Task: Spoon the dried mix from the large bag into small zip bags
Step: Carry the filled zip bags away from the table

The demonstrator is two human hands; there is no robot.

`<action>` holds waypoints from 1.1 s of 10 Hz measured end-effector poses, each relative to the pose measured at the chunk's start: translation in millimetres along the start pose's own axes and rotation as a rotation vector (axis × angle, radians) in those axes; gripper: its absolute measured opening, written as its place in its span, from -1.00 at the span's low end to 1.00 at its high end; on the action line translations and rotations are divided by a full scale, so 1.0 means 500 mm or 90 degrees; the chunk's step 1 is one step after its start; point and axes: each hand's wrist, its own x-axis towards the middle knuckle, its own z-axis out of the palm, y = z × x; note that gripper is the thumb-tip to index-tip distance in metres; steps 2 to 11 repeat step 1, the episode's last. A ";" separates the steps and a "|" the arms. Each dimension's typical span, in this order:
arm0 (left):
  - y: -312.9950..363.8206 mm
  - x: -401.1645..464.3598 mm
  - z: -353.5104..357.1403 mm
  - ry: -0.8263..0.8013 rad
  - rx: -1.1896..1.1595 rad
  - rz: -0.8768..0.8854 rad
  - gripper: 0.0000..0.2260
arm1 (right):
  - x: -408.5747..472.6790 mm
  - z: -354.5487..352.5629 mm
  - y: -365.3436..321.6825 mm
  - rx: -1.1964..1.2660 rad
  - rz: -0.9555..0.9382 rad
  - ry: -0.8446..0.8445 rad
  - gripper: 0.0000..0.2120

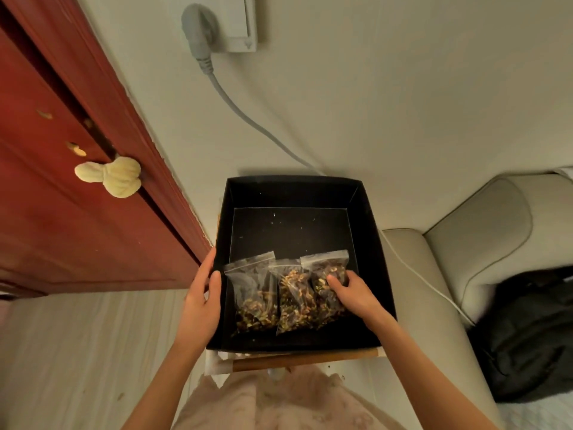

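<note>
Resting on the rightmost zip bag [328,287], the right hand [353,293] has its fingers loosely bent over the bag's upper half; whether it pinches the plastic cannot be told. Left hand [201,302] holds the left wall of the black box [291,190], thumb inside the rim, fingers straight along the outside. Three filled zip bags lie side by side on the box floor between the hands: left bag [254,293] just beside the left hand's thumb, middle bag [293,299] overlapping both neighbours. All three show dried mix in brown and yellowish bits, zip strips pointing away from the person. Loose crumbs speckle the box floor beyond the bags. Large bag and spoon not in view.
</note>
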 end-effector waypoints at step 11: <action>-0.001 0.000 0.001 0.024 0.005 0.007 -0.64 | -0.014 -0.015 -0.021 -0.094 -0.025 0.015 -0.54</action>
